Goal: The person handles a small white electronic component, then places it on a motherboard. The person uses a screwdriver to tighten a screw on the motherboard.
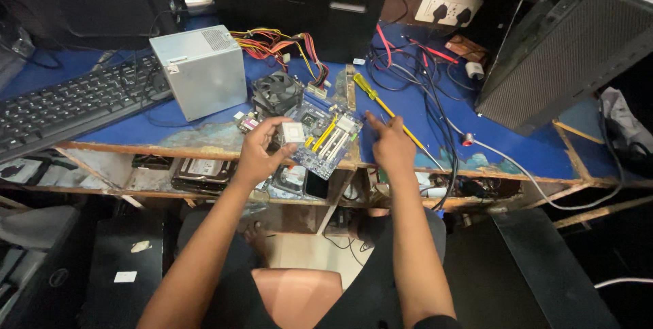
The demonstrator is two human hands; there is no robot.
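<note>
At frame centre, the small square grey processor chip [294, 132] is pinched in the left hand [257, 156], lifted just above the blue circuit board [325, 140], not seated. The right hand [392, 145], fingers curled, reaches for the yellow-handled screwdriver [381, 103]. The black cooling fan [275, 91] lies detached behind the board.

Small white label [125, 276] on the dark case [115, 268] at lower left.

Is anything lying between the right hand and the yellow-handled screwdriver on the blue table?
Nothing visible does. The right hand is right beside the shaft of the yellow-handled screwdriver, fingertips pointing at it. The black cables lie on its far side, to the right.
</note>
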